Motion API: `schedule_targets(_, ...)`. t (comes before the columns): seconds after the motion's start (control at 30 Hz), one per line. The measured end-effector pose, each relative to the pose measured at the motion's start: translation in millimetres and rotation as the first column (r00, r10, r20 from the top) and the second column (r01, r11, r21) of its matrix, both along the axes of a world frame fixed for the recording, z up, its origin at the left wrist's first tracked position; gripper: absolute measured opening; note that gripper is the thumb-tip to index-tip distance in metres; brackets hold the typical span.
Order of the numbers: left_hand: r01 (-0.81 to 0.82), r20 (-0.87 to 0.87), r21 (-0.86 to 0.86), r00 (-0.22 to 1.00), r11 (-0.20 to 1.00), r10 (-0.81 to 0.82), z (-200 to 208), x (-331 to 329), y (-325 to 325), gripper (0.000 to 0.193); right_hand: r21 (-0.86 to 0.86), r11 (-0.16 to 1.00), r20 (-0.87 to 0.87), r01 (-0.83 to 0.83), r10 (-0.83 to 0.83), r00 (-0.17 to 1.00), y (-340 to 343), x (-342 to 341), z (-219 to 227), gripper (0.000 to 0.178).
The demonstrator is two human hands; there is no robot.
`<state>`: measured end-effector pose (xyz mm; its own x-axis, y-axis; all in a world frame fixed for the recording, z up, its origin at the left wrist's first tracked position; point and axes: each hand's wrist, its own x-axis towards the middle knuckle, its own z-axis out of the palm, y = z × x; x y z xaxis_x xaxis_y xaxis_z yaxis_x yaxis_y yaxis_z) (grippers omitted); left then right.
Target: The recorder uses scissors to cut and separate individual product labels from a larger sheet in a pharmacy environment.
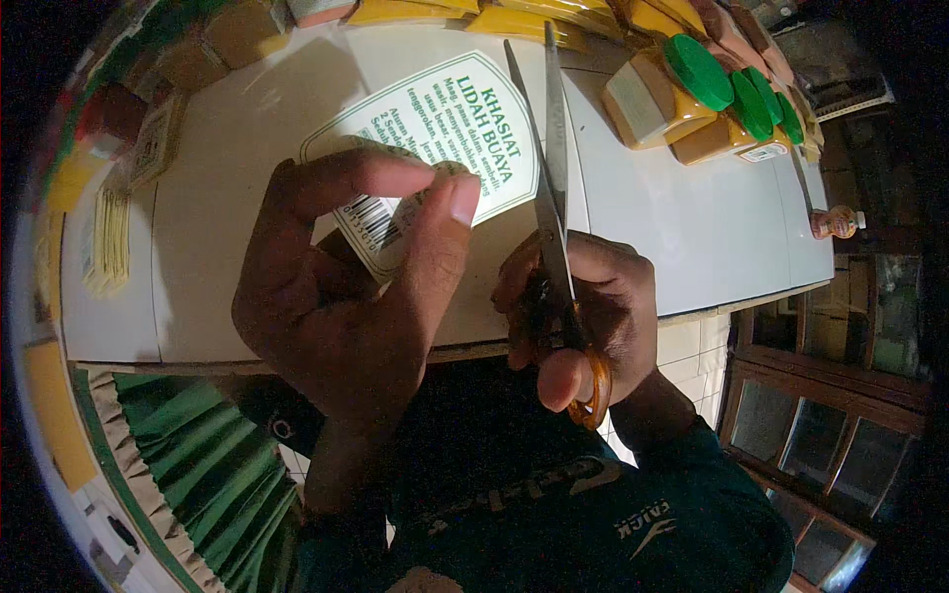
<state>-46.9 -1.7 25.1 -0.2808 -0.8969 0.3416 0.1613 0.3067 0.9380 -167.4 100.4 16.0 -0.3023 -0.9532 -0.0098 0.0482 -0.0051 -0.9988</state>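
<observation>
White card with a green border makes up the printed label, raised over the white desk. The left hand grips its lower part between thumb and forefinger, their tips pressed close, while the other fingers curl loosely below. Just beside the label's right edge, the right hand is wrapped around scissors, its thumb at the amber handle; the blades point away from the body, parted narrowly. Whether a blade touches the label, I cannot tell.

To the right of the label and beyond it stand several clear jars with green lids, holding something yellow-brown. Farther right of the label, near the desk's edge, is a small bottle with brownish contents and a pale cap. Yellow packets lie beyond the label; their contents are unclear.
</observation>
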Motion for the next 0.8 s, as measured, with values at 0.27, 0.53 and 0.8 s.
schedule_targets(0.27,-0.036,0.011,-0.047,0.999,0.998,0.037,-3.6,-3.7,-1.5,0.026,-0.003,1.0,-0.019,0.016,-0.016,1.0,-0.4,-1.1,-4.0,0.086)
schedule_targets(0.53,-0.008,0.042,-0.077,0.999,0.997,0.012,-2.9,-3.2,-2.6,0.025,-0.011,1.0,-0.042,-0.025,0.024,0.999,1.5,-6.6,-3.5,0.057)
schedule_targets(0.8,-0.013,-0.005,-0.023,1.0,1.0,0.013,-0.6,-4.4,0.5,0.025,0.044,0.999,-0.032,0.025,-0.024,0.999,0.0,-0.5,-0.2,0.085)
